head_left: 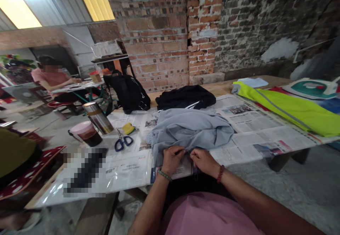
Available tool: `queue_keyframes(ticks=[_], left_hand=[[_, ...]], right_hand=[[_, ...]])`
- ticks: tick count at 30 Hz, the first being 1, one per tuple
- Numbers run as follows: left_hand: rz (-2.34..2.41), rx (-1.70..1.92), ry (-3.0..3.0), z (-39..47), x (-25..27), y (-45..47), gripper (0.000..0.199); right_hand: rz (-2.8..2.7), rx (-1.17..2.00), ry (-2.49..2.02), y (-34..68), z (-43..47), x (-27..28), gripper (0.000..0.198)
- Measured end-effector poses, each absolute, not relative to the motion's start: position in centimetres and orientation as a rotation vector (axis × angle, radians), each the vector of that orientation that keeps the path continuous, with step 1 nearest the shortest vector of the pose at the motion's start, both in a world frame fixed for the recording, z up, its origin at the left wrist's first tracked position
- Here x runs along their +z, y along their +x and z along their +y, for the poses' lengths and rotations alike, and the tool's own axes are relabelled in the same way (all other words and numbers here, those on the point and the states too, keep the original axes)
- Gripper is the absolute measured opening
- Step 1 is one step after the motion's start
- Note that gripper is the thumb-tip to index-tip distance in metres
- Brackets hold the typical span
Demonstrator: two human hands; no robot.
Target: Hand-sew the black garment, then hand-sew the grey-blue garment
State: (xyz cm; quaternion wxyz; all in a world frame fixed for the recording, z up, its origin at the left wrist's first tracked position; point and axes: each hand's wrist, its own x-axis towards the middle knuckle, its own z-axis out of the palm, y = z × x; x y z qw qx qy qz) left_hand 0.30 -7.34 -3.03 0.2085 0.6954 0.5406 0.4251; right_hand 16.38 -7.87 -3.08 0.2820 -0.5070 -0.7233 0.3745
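A heap of light grey cloth (pixel 191 128), probably a garment, lies bunched on the newspaper-covered table in front of me. My left hand (pixel 172 160), with a green bracelet at its wrist, is closed in a pinch on the cloth's near edge. My right hand (pixel 205 161), wearing a red bead bracelet, is pinched shut close beside it at the same edge. What sits between the right fingertips is too small to make out. A thin thread-like line hangs below the right fingers. Scissors (pixel 123 143) with dark blue handles lie to the left of the cloth.
Left on the table stand a steel flask (pixel 98 117) and a lidded cup (pixel 87 133). A black backpack (pixel 126 92) and black cloth (pixel 186 97) lie behind. Right are a neon-yellow garment (pixel 287 108) and an iron (pixel 310 88). A person (pixel 53 77) sits at another table.
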Motion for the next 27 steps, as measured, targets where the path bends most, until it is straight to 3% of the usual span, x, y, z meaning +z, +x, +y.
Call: queue_keyframes(ticks=[22,27], left_hand=[[1.486,1.109,2.151,-7.3,-3.4,0.3,0.015],[1.463,1.158,2.164,-7.3,-3.4,0.3,0.013]], right_hand=[[-2.083,0.795,-1.372,15.7,-7.2,-2.3,0.017],[-2.093,0.423,-1.336,18.5,-6.0,-0.5,0.021]])
